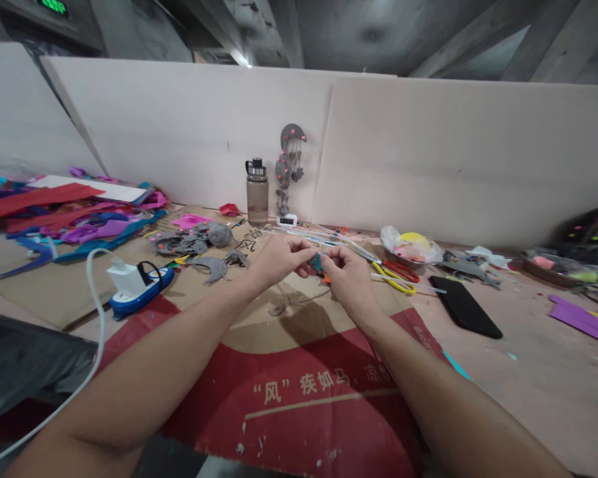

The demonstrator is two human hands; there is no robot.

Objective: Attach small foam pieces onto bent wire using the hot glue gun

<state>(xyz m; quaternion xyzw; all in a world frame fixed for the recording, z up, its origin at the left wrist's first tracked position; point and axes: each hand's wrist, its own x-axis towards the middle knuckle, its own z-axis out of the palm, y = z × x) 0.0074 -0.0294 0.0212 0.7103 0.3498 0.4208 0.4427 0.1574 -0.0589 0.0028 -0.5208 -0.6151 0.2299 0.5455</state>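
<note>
My left hand (285, 257) and my right hand (347, 273) meet above the cardboard, fingertips pinched together. Between them is a small teal piece (317, 262), perhaps felt, gripped from both sides; its shape is mostly hidden by my fingers. Below, a loose grey string (279, 310) curls on the red and tan cardboard sheet (329, 405). A bit of orange (327, 281) shows just under my right fingers. Scissors with yellow handles (401, 284) and another pair with red handles (401, 269) lie beyond my right hand.
Left are a blue power strip (139, 295), grey felt pieces (189, 239) and coloured scraps (94, 219). A water bottle (257, 192) and a grey moon hanging ornament (293, 136) are by the white partition (189, 126). A black phone (464, 307) and bagged bowl (411, 245) are right.
</note>
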